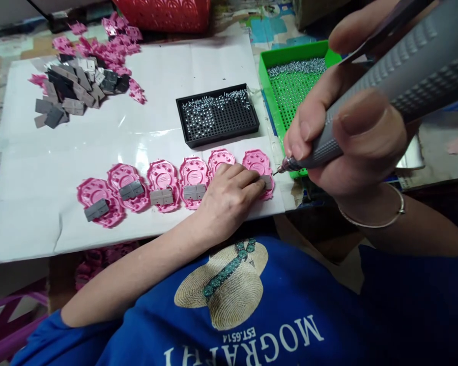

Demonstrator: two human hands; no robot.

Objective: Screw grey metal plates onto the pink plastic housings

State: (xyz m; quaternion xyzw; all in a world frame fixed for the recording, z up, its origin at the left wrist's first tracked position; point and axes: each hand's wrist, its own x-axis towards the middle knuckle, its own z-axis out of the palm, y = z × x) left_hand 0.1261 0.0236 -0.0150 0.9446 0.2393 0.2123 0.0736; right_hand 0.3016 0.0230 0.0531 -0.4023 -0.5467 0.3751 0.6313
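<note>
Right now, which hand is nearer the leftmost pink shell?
Left. Left hand is right of the leftmost pink shell, over its row; right hand is farther right, gripping a screwdriver.

White table [152, 122]: pink shells [194, 175] in row, black tray [222, 138], grey plates [83, 94].

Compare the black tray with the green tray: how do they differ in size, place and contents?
The green tray looks larger than the black tray, though the right hand hides part of it. The black tray lies on the white sheet; the green tray sits to its right. Loose screws heap thickly in the green tray but more thinly in the black tray. Both have perforated floors.
</note>
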